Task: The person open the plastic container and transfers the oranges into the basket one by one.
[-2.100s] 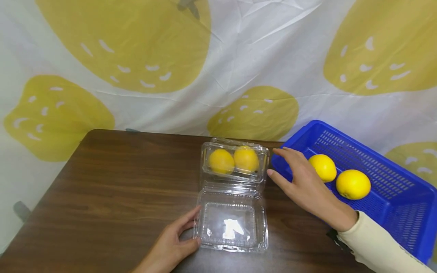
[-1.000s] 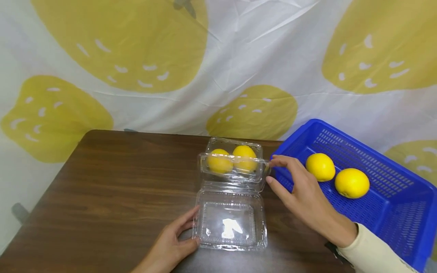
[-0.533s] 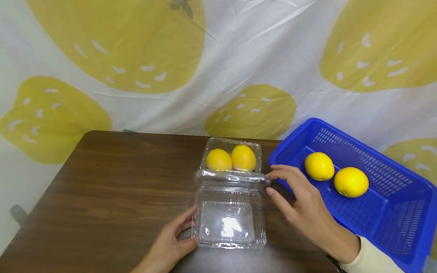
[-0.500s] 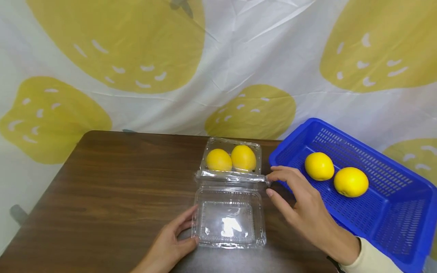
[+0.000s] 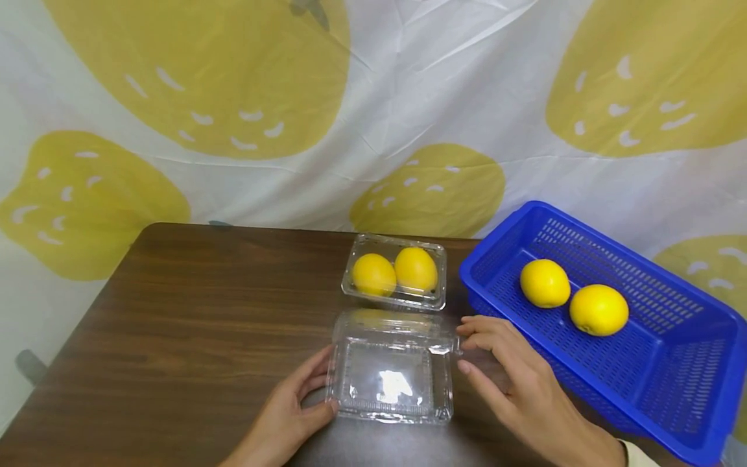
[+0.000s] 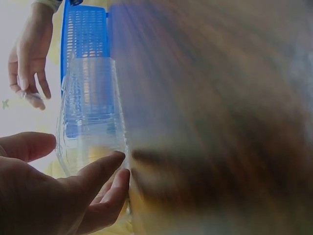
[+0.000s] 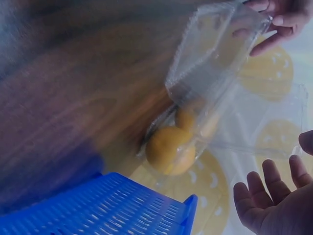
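Observation:
A clear plastic clamshell box (image 5: pixel 391 389) lies on the brown table in front of me. Its transparent lid (image 5: pixel 403 331) stands tilted over the base, part-way down from the back. My left hand (image 5: pixel 286 415) rests against the box's left side, thumb and fingers spread along the edge. At the lid's right corner is my right hand (image 5: pixel 525 389), its index fingertip by the edge and its thumb apart from it. In the left wrist view the box (image 6: pixel 93 93) extends beyond my left fingers (image 6: pixel 100 169). Nothing shows inside the box.
Behind it stands a second clear clamshell (image 5: pixel 353 295) holding two yellow citrus fruits (image 5: pixel 373 275). A blue perforated basket (image 5: pixel 648 383) at the right holds two more fruits (image 5: pixel 599 310). A cloth with a yellow fruit print (image 5: pixel 428 188) hangs behind the table (image 5: pixel 233 311).
My right hand has moved toward me, and the lid has swung forward and down with it, from in front of the rear clamshell to over its own base. My left hand has stayed put.

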Available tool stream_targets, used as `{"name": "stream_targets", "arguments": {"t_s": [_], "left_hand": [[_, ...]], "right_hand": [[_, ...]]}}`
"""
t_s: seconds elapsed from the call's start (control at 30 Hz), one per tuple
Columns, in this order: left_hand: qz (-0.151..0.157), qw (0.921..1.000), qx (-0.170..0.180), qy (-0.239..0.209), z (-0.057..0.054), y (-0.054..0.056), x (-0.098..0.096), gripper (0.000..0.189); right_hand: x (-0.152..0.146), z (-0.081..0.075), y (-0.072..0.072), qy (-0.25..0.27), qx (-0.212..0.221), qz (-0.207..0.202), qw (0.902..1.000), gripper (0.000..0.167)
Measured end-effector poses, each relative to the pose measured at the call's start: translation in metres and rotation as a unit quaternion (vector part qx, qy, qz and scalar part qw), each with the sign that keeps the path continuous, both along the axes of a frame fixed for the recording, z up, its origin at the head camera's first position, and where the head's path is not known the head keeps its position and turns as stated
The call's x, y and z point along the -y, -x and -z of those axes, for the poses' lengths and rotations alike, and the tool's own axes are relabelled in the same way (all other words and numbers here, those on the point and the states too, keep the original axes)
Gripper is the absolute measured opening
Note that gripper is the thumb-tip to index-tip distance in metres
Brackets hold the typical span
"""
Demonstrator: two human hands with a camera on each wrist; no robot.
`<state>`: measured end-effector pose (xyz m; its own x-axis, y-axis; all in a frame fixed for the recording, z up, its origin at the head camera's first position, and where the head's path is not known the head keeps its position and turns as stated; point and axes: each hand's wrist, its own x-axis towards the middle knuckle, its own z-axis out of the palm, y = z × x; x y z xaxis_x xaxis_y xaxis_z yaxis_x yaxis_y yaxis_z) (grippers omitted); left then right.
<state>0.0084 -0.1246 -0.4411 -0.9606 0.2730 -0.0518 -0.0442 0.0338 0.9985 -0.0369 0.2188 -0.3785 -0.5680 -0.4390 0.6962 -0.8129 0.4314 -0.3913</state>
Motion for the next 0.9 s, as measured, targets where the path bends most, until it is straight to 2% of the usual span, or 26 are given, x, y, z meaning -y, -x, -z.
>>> {"name": "stream_targets", "arguments": {"t_s": [0.47, 0.67, 0.9], "left_hand": [[-0.005, 0.9998, 0.020, -0.001, 0.001, 0.000, -0.001, 0.083], [-0.010, 0.9997, 0.024, 0.002, 0.001, 0.000, -0.001, 0.082], [-0.004, 0.9998, 0.021, -0.005, 0.000, 0.001, -0.002, 0.082]], "right_hand": [[-0.005, 0.029, -0.015, -0.001, -0.012, -0.038, 0.9992, 0.034], [-0.010, 0.043, -0.022, -0.020, 0.006, -0.033, 0.9992, 0.035], [-0.013, 0.057, -0.027, -0.036, 0.034, -0.013, 0.9987, 0.028]]}}
